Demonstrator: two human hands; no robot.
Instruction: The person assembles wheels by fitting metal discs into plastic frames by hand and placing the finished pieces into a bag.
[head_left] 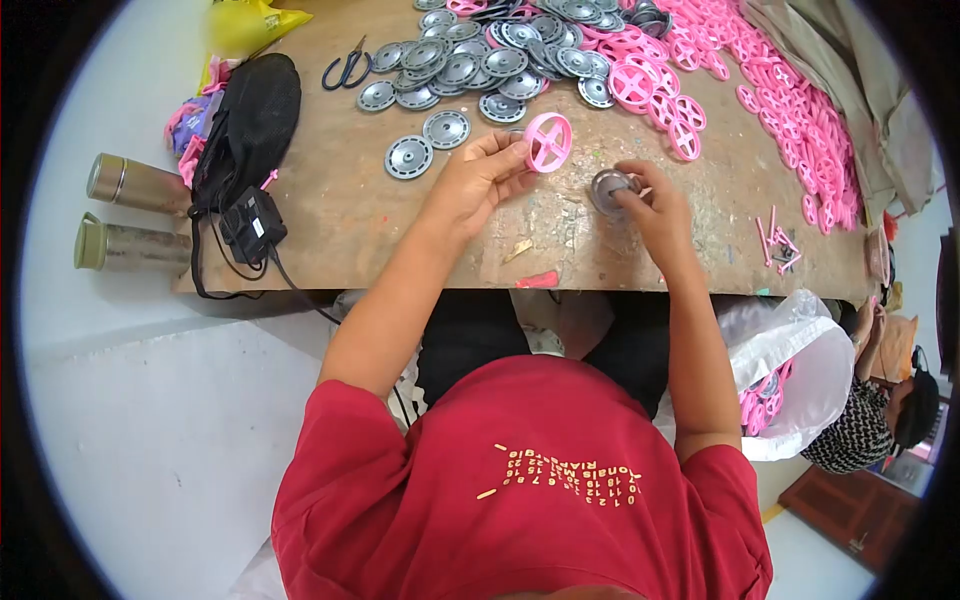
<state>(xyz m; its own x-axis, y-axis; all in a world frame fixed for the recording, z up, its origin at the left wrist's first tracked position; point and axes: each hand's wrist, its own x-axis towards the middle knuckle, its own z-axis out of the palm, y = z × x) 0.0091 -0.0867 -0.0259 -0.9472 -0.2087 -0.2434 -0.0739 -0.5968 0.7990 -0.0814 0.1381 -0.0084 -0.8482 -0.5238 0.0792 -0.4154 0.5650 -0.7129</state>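
Observation:
My left hand [485, 178] pinches a pink spoked plastic wheel [548, 143] by its rim, raised over the table with its face turned towards me. To the right of it, my right hand [655, 205] grips a round grey piece [606, 192], fingers closed on its near side; whether it rests on the tabletop I cannot tell. The two pieces are apart. Just left of my left hand lie two loose grey discs [409, 157]. Beyond both hands spreads a heap of similar grey discs [459, 69], beside many pink spoked wheels [684, 140].
Scissors [347, 66], a black bag [245, 130] and a power adapter [252, 225] lie at the left, near two metal flasks [130, 182]. Pink pegs [776, 242] lie at the right. A white sack [800, 375] holds pink parts. Another person [860, 430] sits at far right.

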